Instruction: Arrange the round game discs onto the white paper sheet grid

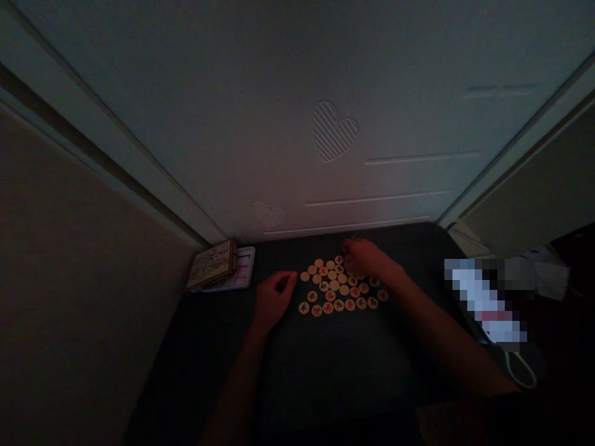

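Note:
Round wooden xiangqi pieces (334, 285) lie spread in a loose cluster on the dark table. Some show red characters, some black, and several have blank faces up. Along the front, a curved row of pieces (339, 305) shows its characters. My left hand (275, 298) rests on the table left of the cluster, its fingers curled and thumb drawn to them, with no piece visible in it. Over the back right of the cluster, my right hand (365, 257) has its fingers curled down; it covers some pieces, and anything in its fingertips is hidden.
A game box (211, 267) with a printed lid leans on a white tray (244, 269) at the table's back left. Behind the dark table (325, 365) rises a pale panel (297, 155) with heart reliefs. Blurred white items (486, 303) and a cord (520, 375) are at right.

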Available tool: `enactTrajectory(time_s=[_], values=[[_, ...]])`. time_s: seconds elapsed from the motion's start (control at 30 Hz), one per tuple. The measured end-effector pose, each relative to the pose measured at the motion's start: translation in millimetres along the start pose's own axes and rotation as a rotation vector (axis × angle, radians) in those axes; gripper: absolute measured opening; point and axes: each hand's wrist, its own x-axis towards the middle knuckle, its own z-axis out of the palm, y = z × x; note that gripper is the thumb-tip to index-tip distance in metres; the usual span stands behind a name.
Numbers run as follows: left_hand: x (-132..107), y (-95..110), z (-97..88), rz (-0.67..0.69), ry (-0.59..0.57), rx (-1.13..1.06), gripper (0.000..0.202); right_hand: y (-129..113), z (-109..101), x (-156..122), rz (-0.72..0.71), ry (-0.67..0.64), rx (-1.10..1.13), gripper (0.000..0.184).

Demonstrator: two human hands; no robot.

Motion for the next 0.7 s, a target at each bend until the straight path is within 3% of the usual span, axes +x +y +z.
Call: enactTrajectory(time_s=[0.17, 0.27, 0.43, 0.53, 0.7], values=[[-1.0, 3.1, -0.3, -0.018, -0.001, -0.005, 0.034, 7.1, -20.0, -23.4, -0.095, 0.013, 0.229, 0.030], [-0.6, 3.2, 0.1, -0.024, 0.000, 0.000, 0.035, 20.7, -23.4, -44.9, -0.073, 0.031, 0.770, 0.033], [0.6, 1.7, 0.5, -0.024, -0.007, 0.012, 0.034, 46.2, -7.3, -65.2, 0.089, 0.135, 1.229, 0.024], [1.0, 1.2, 0.4, -0.022, -0.005, 0.015, 0.035, 55.5, 1.5, -70.3, 0.144, 0.199, 1.333, 0.024], [1.4, 0.7, 0.3, -0.021, 0.000, 0.016, 0.034, 60.0, 6.3, -79.9, 0.166, 0.230, 1.284, 0.036]])
